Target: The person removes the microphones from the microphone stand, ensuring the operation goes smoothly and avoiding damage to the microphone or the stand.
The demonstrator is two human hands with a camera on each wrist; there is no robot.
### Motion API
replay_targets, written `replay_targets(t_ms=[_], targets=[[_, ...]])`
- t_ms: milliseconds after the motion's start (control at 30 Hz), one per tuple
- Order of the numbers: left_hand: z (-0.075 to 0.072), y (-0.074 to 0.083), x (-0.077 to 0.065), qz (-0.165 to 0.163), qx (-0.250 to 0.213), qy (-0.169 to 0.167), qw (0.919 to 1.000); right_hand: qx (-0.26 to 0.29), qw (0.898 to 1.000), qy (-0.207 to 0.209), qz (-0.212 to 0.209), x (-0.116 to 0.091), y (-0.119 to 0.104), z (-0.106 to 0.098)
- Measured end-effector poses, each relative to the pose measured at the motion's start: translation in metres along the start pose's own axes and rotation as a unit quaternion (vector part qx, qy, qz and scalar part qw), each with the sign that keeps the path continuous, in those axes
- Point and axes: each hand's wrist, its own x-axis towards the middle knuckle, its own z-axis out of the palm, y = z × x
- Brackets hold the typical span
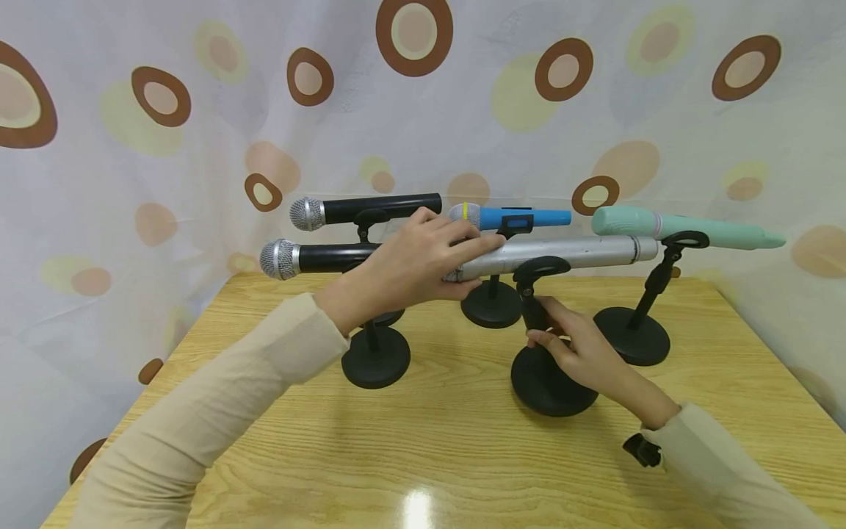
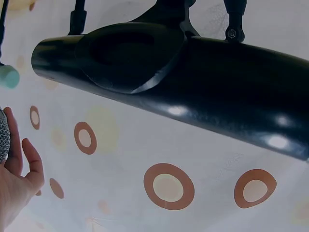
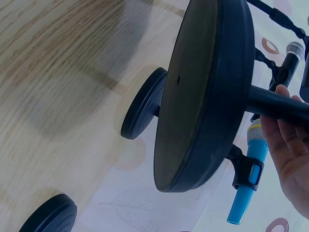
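Note:
A silver microphone [image 1: 575, 253] lies across the clip of a black desk stand [image 1: 554, 389]. My left hand [image 1: 429, 257] grips this microphone around its left end, mostly covering the head; some grey mesh [image 2: 4, 135] shows at the left wrist view's edge. Below the clip, my right hand [image 1: 584, 353] holds the stand's upright pole between thumb and fingers. The round base [image 3: 203, 96] shows its underside in the right wrist view, so it is off the table. A black microphone [image 1: 333, 258] with a silver head sits on a stand behind my left forearm.
Farther back, another black microphone [image 1: 383, 207] and a blue microphone [image 1: 529, 218] rest on stands. A mint-green microphone [image 1: 714, 229] lies on a stand at the right. Everything is on a wooden table [image 1: 370, 455], before a patterned cloth [image 1: 410, 117].

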Motion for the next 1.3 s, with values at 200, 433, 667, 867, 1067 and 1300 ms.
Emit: replay_targets(t_ms=[200, 433, 667, 867, 1067, 1300], targets=[[-0.004, -0.002, 0.0, 0.001, -0.006, -0.007, 1.0, -0.016, 1.0, -0.005, 0.003, 0.0, 0.001, -0.001], [-0.006, -0.003, -0.001, 0.004, -0.01, -0.014, 0.9999, -0.005, 1.0, -0.006, -0.006, 0.001, -0.001, -0.001], [-0.009, -0.006, 0.001, 0.008, -0.011, -0.021, 0.9997, -0.02, 1.0, -0.01, -0.008, 0.002, 0.0, -0.002], [-0.009, -0.009, -0.001, 0.011, -0.018, -0.026, 0.9994, -0.045, 0.999, -0.007, -0.013, 0.0, 0.005, -0.001], [-0.013, -0.01, -0.002, 0.002, -0.032, -0.03, 0.999, -0.062, 0.998, -0.009, -0.014, 0.001, 0.006, -0.001], [-0.016, -0.012, -0.002, 0.0, -0.04, -0.04, 0.9984, -0.074, 0.997, -0.015, -0.013, 0.001, 0.007, -0.003]])
